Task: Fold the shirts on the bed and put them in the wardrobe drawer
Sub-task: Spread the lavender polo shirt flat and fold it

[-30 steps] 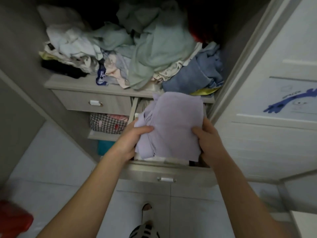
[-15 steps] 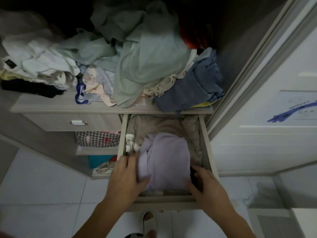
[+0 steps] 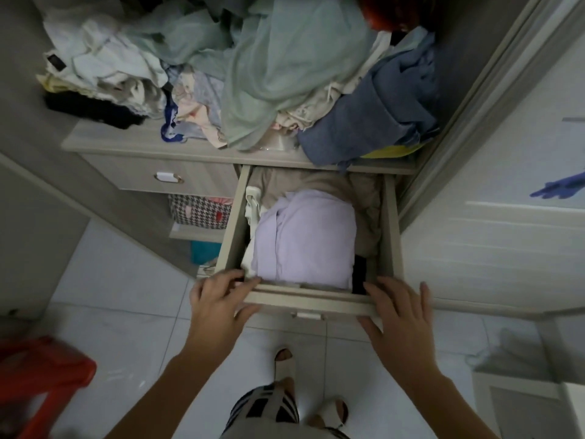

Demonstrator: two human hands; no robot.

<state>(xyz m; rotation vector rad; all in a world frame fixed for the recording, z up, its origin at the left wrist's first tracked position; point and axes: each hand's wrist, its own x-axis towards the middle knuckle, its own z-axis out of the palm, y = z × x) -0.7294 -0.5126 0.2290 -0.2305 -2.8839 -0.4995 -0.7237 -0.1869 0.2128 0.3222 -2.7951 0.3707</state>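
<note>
The open wardrobe drawer [image 3: 392,236] holds the folded lilac shirt [image 3: 305,239], lying on beige cloth; the left hand [image 3: 218,307] and right hand [image 3: 397,315] rest on the drawer's front edge, fingers spread and relaxed, gripping nothing.

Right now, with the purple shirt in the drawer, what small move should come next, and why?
Probably push the drawer shut. The folded purple shirt already lies inside it, neither hand holds it, and the left hand and right hand both rest on the drawer's front edge.
</note>
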